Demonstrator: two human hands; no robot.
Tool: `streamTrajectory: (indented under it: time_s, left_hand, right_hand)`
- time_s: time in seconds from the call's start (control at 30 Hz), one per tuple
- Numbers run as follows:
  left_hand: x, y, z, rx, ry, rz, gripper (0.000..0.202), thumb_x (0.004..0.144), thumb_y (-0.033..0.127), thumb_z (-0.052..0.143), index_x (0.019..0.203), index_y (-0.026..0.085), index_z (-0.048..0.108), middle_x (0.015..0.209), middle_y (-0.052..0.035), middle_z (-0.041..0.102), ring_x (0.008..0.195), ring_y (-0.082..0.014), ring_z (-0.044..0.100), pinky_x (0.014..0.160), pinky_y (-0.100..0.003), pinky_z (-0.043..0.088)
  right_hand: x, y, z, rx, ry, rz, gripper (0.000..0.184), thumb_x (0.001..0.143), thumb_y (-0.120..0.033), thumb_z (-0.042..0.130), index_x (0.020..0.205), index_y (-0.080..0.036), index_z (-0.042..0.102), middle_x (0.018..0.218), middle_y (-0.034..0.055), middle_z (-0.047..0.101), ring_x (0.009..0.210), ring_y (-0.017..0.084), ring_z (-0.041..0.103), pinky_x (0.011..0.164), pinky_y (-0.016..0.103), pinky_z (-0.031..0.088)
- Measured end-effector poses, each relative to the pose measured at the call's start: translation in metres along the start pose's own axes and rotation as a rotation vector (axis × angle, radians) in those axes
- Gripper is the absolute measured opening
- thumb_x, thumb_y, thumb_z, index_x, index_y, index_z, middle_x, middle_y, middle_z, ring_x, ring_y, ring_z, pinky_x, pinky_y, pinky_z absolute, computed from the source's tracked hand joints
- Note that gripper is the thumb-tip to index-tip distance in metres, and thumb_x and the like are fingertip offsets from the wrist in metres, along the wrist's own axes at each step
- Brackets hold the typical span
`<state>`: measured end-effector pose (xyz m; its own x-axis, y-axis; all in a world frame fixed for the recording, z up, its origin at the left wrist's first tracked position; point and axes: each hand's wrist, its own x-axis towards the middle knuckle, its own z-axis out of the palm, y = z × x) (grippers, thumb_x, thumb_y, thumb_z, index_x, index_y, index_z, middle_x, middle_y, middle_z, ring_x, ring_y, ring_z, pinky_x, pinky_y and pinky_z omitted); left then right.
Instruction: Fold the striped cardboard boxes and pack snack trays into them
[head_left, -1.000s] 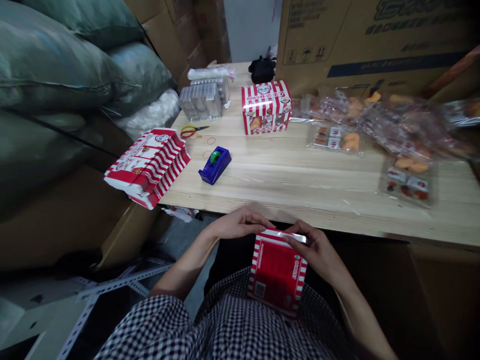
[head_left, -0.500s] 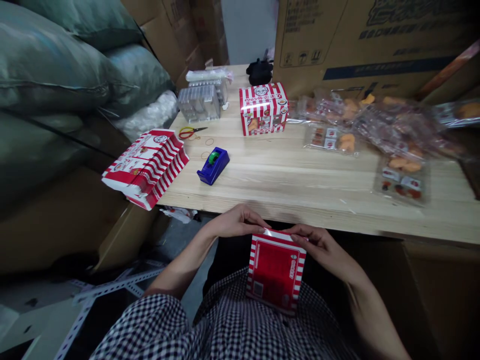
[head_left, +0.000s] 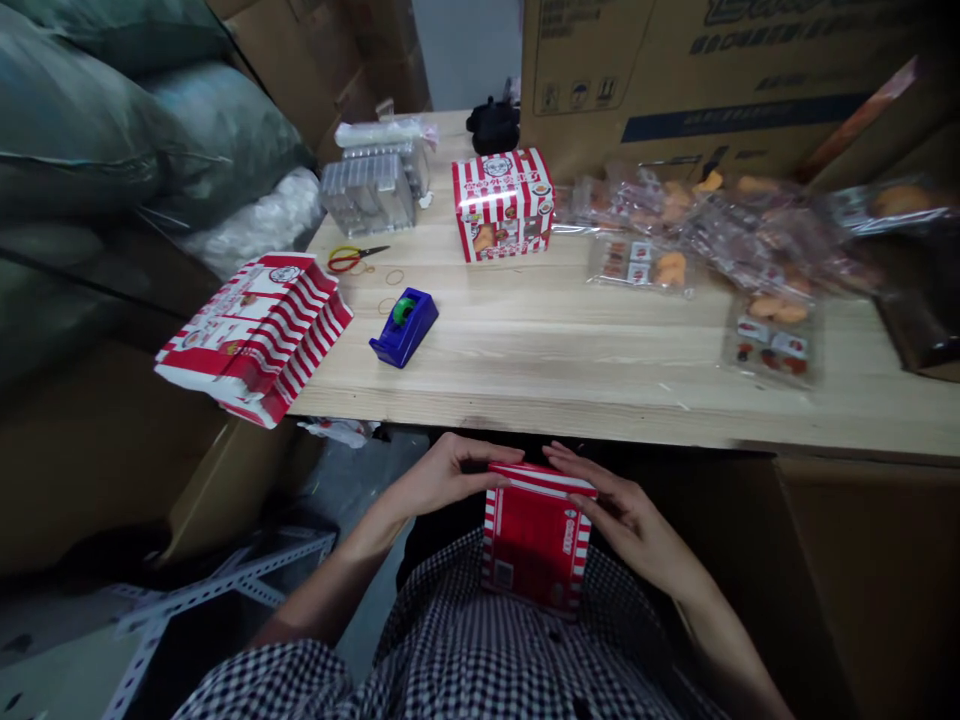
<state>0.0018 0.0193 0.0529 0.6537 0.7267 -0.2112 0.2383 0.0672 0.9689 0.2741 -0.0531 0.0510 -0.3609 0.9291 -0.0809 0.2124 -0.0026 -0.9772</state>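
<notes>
A red and white striped cardboard box (head_left: 534, 545) is held against my checked shirt, below the table's front edge, with a plain red panel facing up. My left hand (head_left: 450, 478) grips its upper left corner, thumb on the near side and fingers along the top. At the upper right corner my right hand (head_left: 619, 505) has its thumb on the panel and its fingers over the top edge. The underside of the box is hidden. On the table, a finished-looking striped box (head_left: 504, 205) stands upright, and a stack of flattened striped boxes (head_left: 255, 335) lies at the left edge.
A blue tape dispenser (head_left: 405, 328) with green tape sits near the front edge. Scissors (head_left: 356, 258) and rubber bands lie behind it. Clear plastic cases (head_left: 367, 195) stand at the back left; bagged toy-food packs (head_left: 772, 335) cover the right. A large carton (head_left: 712, 80) stands behind.
My hands have moved slightly apart along the box's top edge, and the right fingers have lifted and spread more. The whole view has shifted a little, sliding the table things left.
</notes>
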Motion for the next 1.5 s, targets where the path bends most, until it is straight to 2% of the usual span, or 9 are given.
streamTrajectory:
  time_s: [0.23,0.47,0.87,1.0,1.13,1.23,1.37,1.4,1.5]
  left_hand:
    - [0.006,-0.002,0.016,-0.079,0.001,0.06,0.031,0.092,0.03,0.066,0.122,0.026,0.071,0.131,-0.0072,0.069,0.122,-0.0232,0.064,0.109,-0.045,0.048]
    - [0.013,-0.005,0.007,-0.009,-0.017,0.057,0.03,0.094,0.03,0.062,0.123,0.028,0.071,0.131,-0.0057,0.069,0.123,-0.023,0.064,0.108,-0.044,0.048]
    - [0.018,-0.007,0.022,-0.049,0.063,0.057,0.028,0.09,0.03,0.068,0.117,0.025,0.074,0.128,-0.0075,0.071,0.119,-0.0229,0.066,0.105,-0.041,0.05]
    - [0.017,-0.005,0.023,-0.054,0.12,0.123,0.022,0.091,0.028,0.066,0.11,0.024,0.077,0.124,-0.0073,0.073,0.117,-0.0217,0.067,0.105,-0.039,0.049]
    - [0.018,-0.005,0.026,-0.077,0.105,0.139,0.022,0.093,0.03,0.063,0.109,0.022,0.077,0.119,-0.0091,0.074,0.113,-0.0227,0.069,0.101,-0.038,0.052]
    - [0.02,-0.009,0.004,-0.002,0.253,0.152,0.034,0.092,0.034,0.064,0.124,0.021,0.068,0.13,-0.0108,0.068,0.121,-0.0244,0.064,0.105,-0.04,0.048]
    - [0.02,-0.015,-0.072,0.398,1.079,0.115,0.067,0.077,0.035,0.08,0.136,0.021,0.052,0.144,-0.0139,0.052,0.137,-0.0292,0.046,0.115,-0.047,0.035]
    - [0.02,-0.016,-0.093,0.462,1.199,0.044,0.069,0.072,0.033,0.083,0.132,0.019,0.053,0.144,-0.0151,0.05,0.14,-0.0309,0.039,0.117,-0.048,0.031]
    - [0.024,-0.022,-0.144,0.395,1.201,-0.163,0.048,0.064,0.032,0.086,0.104,0.017,0.064,0.126,-0.0121,0.06,0.133,-0.0319,0.044,0.112,-0.045,0.035]
  right_hand:
    - [-0.005,-0.007,0.0,-0.006,0.009,-0.075,0.039,0.105,-0.029,0.044,0.141,-0.038,0.054,0.152,-0.0027,0.05,0.15,0.024,0.03,0.122,0.059,0.026]
    - [-0.002,0.014,0.003,0.299,0.177,0.064,0.036,0.093,-0.035,0.068,0.128,-0.036,0.067,0.135,0.0023,0.067,0.125,0.025,0.062,0.11,0.05,0.048]
    - [-0.017,0.024,-0.007,0.233,0.22,0.077,0.02,0.096,-0.034,0.062,0.111,-0.031,0.075,0.131,0.0058,0.068,0.124,0.025,0.062,0.104,0.043,0.05]
    - [-0.011,0.012,0.003,0.2,0.233,0.081,0.024,0.094,-0.035,0.065,0.117,-0.032,0.072,0.14,0.0051,0.062,0.129,0.025,0.058,0.109,0.042,0.046]
    - [0.002,0.011,0.016,0.18,0.22,0.129,0.03,0.092,-0.041,0.066,0.12,-0.03,0.072,0.127,0.0057,0.071,0.121,0.027,0.064,0.108,0.045,0.047]
    - [0.004,0.023,0.013,0.213,0.282,0.17,0.032,0.09,-0.045,0.067,0.114,-0.026,0.075,0.121,0.0074,0.074,0.111,0.029,0.07,0.096,0.042,0.057]
    - [0.002,0.034,-0.005,0.184,0.411,0.161,0.035,0.085,-0.046,0.072,0.113,-0.025,0.076,0.125,0.0076,0.072,0.112,0.03,0.07,0.09,0.036,0.061]
    - [0.001,0.033,-0.009,0.147,0.445,0.14,0.035,0.084,-0.046,0.072,0.112,-0.025,0.076,0.124,0.0072,0.073,0.114,0.03,0.069,0.092,0.034,0.059]
    - [0.001,0.025,-0.014,0.051,0.505,0.071,0.034,0.082,-0.045,0.073,0.109,-0.025,0.078,0.12,0.0067,0.075,0.114,0.028,0.07,0.096,0.03,0.057]
